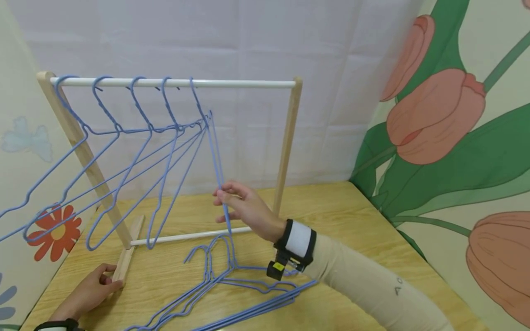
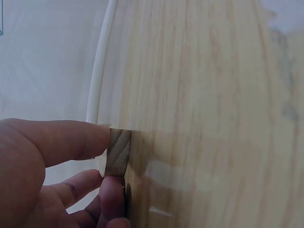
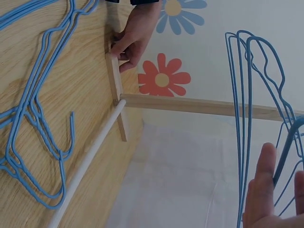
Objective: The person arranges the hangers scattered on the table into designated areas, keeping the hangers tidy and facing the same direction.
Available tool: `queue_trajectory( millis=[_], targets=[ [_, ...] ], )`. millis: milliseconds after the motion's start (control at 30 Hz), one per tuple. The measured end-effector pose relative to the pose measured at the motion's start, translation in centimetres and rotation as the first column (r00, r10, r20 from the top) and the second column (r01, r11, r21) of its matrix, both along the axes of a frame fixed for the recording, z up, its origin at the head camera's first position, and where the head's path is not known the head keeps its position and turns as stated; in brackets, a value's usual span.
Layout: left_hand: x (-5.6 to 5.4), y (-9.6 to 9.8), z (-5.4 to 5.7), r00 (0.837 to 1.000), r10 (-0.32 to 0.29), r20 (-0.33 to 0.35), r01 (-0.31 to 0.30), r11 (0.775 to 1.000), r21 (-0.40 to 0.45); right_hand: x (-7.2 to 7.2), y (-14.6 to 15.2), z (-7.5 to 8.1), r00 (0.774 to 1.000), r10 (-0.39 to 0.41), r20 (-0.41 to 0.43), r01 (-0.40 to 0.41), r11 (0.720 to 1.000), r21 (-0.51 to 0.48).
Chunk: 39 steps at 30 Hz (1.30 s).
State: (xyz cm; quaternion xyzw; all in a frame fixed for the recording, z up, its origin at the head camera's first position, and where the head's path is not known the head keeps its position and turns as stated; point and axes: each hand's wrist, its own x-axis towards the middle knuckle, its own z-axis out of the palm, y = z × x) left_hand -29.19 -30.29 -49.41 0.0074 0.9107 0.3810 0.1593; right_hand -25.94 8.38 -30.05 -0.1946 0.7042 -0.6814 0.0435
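My left hand [image 1: 92, 290] pinches the front end of the rack's wooden foot [image 1: 124, 269]. Close up in the left wrist view, the thumb and fingers sit on either side of the foot's end [image 2: 118, 153]. My right hand [image 1: 250, 209] holds the arm of a blue wire hanger [image 1: 215, 154] between thumb and fingers. That hanger's hook [image 1: 194, 94] is over the white top rail [image 1: 244, 84]. In the right wrist view, the fingers [image 3: 262, 183] lie along the blue wire. Several more blue hangers [image 1: 138, 108] hang spaced along the rail to the left.
Several loose blue hangers [image 1: 252, 308] lie overlapping on the wooden table [image 1: 331, 216] in front of the rack, partly beneath my right forearm. The rack's right post [image 1: 286, 147] stands behind my right hand. A white lower bar [image 1: 182, 238] runs between the posts.
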Motion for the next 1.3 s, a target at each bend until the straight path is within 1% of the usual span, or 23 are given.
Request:
queue_trajectory(
  millis=[167, 233, 367, 467, 567, 667, 833, 1067, 1167, 1300],
  targets=[
    [0.0, 0.2, 0.3, 0.999, 0.02, 0.026, -0.02, 1.0, -0.016, 0.1, 0.1, 0.0, 1.0, -0.007, 0.022, 0.006, 1.0, 0.003],
    [0.1, 0.3, 0.4, 1.0, 0.015, 0.024, -0.015, 1.0, -0.016, 0.1, 0.2, 0.0, 0.999, -0.014, 0.029, 0.014, 1.0, 0.005],
    [0.3, 0.3, 0.5, 1.0, 0.001, 0.005, -0.001, 1.0, -0.007, 0.1, 0.5, -0.2, 0.998, -0.062, 0.032, 0.06, 0.997, 0.039],
    [0.4, 0.3, 0.6, 1.0, 0.005, 0.006, -0.005, 1.0, -0.003, 0.0, 0.8, -0.4, 0.995, -0.1, 0.025, 0.099, 0.993, 0.063],
    [0.5, 0.3, 0.7, 1.0, 0.011, 0.005, -0.011, 1.0, -0.005, -0.1, 1.2, -0.5, 0.993, -0.115, 0.018, 0.113, 0.991, 0.066],
    [0.6, 0.3, 0.7, 1.0, 0.008, -0.003, -0.008, 1.0, -0.008, -0.1, 1.6, -0.6, 0.994, -0.112, 0.013, 0.11, 0.991, 0.075],
    [0.5, 0.4, 0.8, 1.0, 0.012, 0.009, -0.012, 1.0, -0.007, -0.1, 2.3, -0.8, 0.995, -0.099, 0.01, 0.097, 0.99, 0.098],
    [0.3, 0.7, 0.9, 1.0, 0.007, 0.023, -0.007, 1.0, -0.004, 0.0, 3.8, -1.6, 0.993, -0.103, 0.05, 0.096, 0.986, 0.137],
    [0.4, 0.8, 1.0, 1.0, -0.005, 0.013, 0.005, 1.0, -0.005, 0.1, 4.8, -1.9, 0.994, -0.095, 0.055, 0.084, 0.981, 0.176],
    [0.5, 0.9, 1.1, 1.0, -0.012, 0.0, 0.012, 1.0, -0.008, 0.5, 6.1, -2.3, 0.996, -0.07, 0.05, 0.054, 0.964, 0.261]
  ],
)
